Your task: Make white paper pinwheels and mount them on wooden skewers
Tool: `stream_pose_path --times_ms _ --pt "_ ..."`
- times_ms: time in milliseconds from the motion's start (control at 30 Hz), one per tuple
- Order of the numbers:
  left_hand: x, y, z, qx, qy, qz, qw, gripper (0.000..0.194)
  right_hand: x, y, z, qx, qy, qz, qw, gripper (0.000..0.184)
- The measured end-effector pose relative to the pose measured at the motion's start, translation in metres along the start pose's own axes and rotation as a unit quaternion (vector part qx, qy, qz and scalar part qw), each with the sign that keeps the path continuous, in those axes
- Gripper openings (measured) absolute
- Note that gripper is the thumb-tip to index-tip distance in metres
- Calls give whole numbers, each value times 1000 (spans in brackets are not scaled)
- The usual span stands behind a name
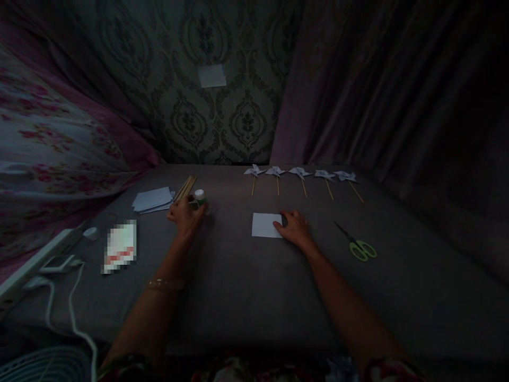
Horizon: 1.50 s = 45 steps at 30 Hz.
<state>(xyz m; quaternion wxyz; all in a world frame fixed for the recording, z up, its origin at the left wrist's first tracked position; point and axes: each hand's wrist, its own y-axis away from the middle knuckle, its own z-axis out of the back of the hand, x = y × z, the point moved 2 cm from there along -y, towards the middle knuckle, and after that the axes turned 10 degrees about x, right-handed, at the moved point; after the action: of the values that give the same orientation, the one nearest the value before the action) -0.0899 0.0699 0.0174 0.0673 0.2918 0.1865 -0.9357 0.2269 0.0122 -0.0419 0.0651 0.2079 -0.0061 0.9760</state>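
Observation:
My left hand [186, 216] is closed around a small bottle with a white cap [199, 194] and a greenish body, left of the middle of the table. The fingers hide part of the bottle. To the right, a white rectangle of paper [264, 225] lies flat on the cloth. My right hand [295, 228] grips its right edge, thumb on top and index finger at the far corner. Just beyond my left hand are several thin wooden sticks [188, 184]. A stack of white paper sheets [153, 200] sits to their left.
Several paper pinwheels on sticks [277, 172] stand in a row along the back. Green-handled scissors [361, 249] lie at the right. On the left are a blurred packet [120, 246], a small white round object [91, 233] and a power strip [43, 254] with white cables [73, 307].

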Motion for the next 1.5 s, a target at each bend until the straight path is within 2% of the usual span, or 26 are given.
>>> stream_pose_path --times_ms 167,233,267,333,433,567,667,833,1000,1167,1333,1500 --pt "-19 19 13 -56 28 -17 998 36 -1 -1 1 8 -4 4 1000 51" --pt "-33 26 10 -47 51 -45 997 28 -2 -2 2 9 -15 5 1000 49" --pt "-39 30 6 -26 71 -58 995 27 -2 -2 2 9 -22 4 1000 48" --pt "-51 36 -9 54 129 -72 988 26 -4 -3 3 8 -41 6 999 46" --pt "-65 42 -39 162 237 -67 955 30 -6 -4 3 -9 -83 14 996 39" --pt "-67 48 -71 215 302 -26 928 28 -9 -5 0 -55 -179 17 982 19" --pt "-58 50 -82 231 320 -9 919 28 -9 -6 -2 -75 -240 26 967 11" --pt "-49 50 -75 230 374 28 898 33 -3 -5 3 -89 -310 57 945 17" --pt "-70 59 -59 283 440 79 849 40 10 0 17 -116 -463 114 871 23" --pt "-88 70 -54 342 469 72 811 43 17 8 35 -131 -518 115 838 25" --pt "-89 78 -62 400 513 70 756 38 18 14 44 -125 -549 109 819 28" --pt "-92 86 -67 447 573 105 679 35 22 18 45 -96 -585 102 799 31"
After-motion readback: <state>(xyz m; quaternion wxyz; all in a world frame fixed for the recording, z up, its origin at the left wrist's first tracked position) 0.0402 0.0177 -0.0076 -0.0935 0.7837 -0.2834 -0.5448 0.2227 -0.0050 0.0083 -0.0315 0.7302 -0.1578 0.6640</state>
